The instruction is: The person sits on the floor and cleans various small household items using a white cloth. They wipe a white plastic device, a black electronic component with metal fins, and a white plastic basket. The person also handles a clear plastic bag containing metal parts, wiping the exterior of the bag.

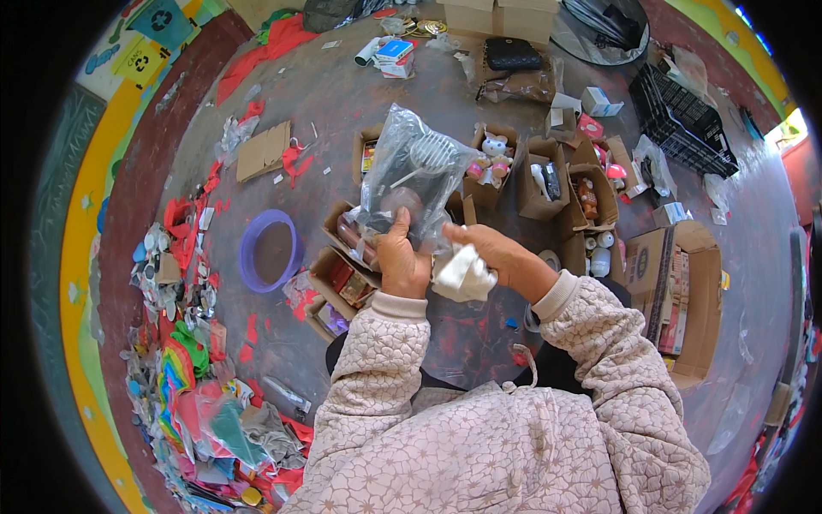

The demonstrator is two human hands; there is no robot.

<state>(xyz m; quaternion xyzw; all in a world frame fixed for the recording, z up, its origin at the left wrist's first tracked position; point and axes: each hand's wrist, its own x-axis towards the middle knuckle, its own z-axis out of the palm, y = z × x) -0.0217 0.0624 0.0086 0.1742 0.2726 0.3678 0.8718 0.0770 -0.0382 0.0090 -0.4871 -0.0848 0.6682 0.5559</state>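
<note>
My left hand [403, 263] grips the lower part of a clear plastic bag [392, 154] with its thumb on top. Inside the bag lie a whisk-like thing with pale ribs [435, 154] and a rounded brownish thing [401, 202], both blurred by the film. A crumpled white cloth [465, 276] hangs from my right hand [498, 254], whose fingers are beside the bag's lower right corner. Whether those fingers also pinch the bag, I cannot tell. Below my left hand stands a small cardboard box [343, 221] holding a brownish cylindrical thing [353, 238].
Several open cardboard boxes [542, 202] surround my hands, one with a white toy figure [494, 144]. A purple basin [297, 250] stands at the left, before a heap of plastic scraps [212, 424]. A larger carton [703, 308] and a black crate [684, 122] are at the right.
</note>
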